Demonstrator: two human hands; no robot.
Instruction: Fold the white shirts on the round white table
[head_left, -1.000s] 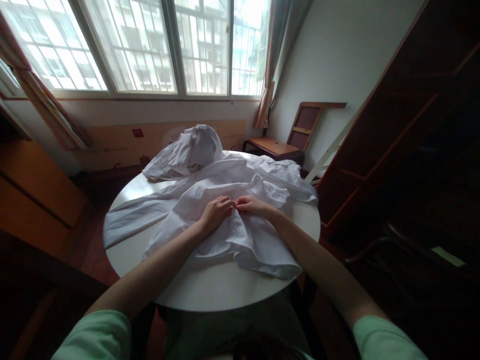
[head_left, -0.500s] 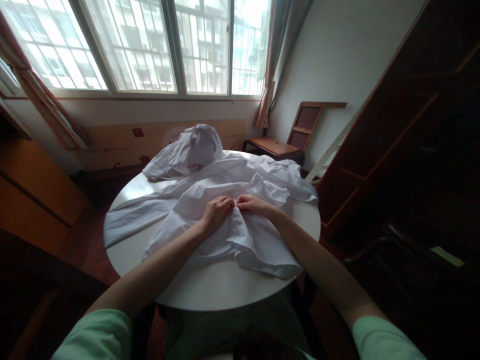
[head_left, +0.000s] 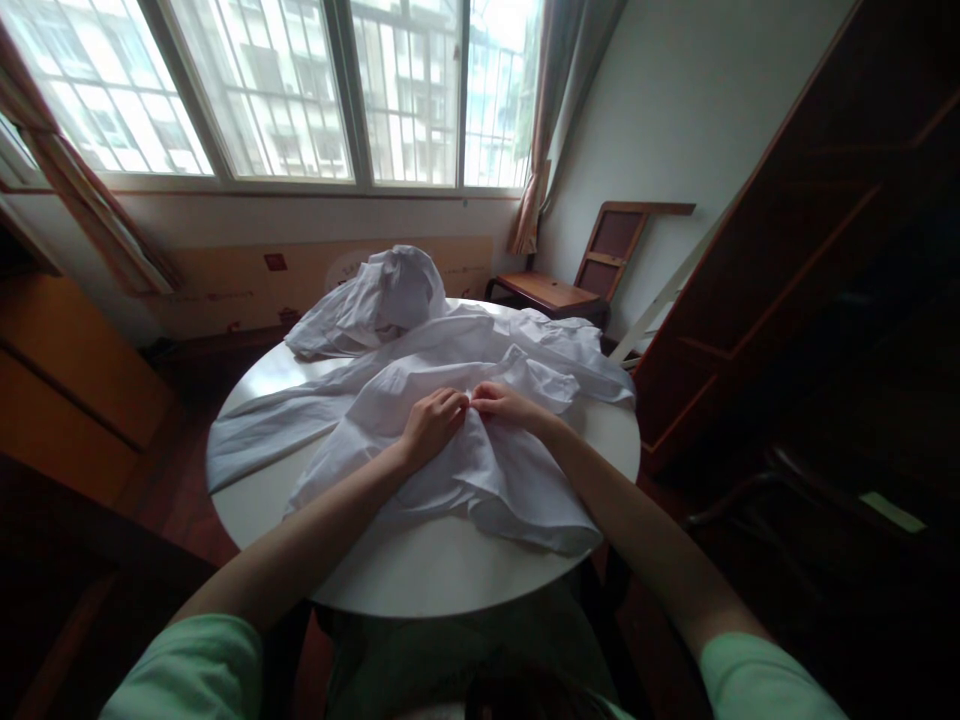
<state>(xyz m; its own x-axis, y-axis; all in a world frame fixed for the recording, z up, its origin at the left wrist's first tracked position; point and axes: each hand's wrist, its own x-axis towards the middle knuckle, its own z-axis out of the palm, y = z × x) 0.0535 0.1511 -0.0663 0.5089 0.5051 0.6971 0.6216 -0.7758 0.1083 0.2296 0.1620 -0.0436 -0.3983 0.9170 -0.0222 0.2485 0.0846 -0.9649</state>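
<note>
Both hands — left hand (head_left: 431, 424), right hand (head_left: 504, 403) — meet fingertip to fingertip, pinching the white shirt (head_left: 480, 480).

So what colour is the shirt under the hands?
Plain white shirt, no pattern; the head view shows it.

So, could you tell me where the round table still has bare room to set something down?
Bare tabletop shows along the near rim, below the white shirt, and in a small wedge at the left under the sleeve. The middle and far side are crowded with cloth, where left hand and right hand pinch it.
</note>
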